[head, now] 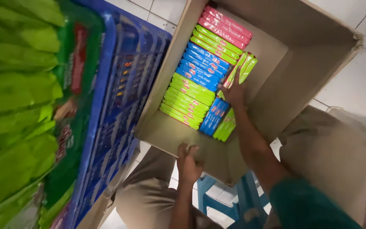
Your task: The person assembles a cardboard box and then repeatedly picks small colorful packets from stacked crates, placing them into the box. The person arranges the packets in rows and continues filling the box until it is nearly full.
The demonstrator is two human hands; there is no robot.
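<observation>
Inside the open brown cardboard box (pixel 318 55), rows of flat snack packets (pixel 200 76) lie along its left wall; a blue plastic crate (pixel 119 85) stands left of the box.

The cardboard box (pixel 276 85) looks matt, plain brown and smooth. The slim packets (pixel 200 76) inside it are glossy plastic film in pink, green and blue. At 9 o'clock, the blue crate (pixel 119 85) is hard ribbed plastic, beside shiny green wrappers (pixel 18 106). The floor tiles (pixel 361 85) look smooth and pale.
</observation>
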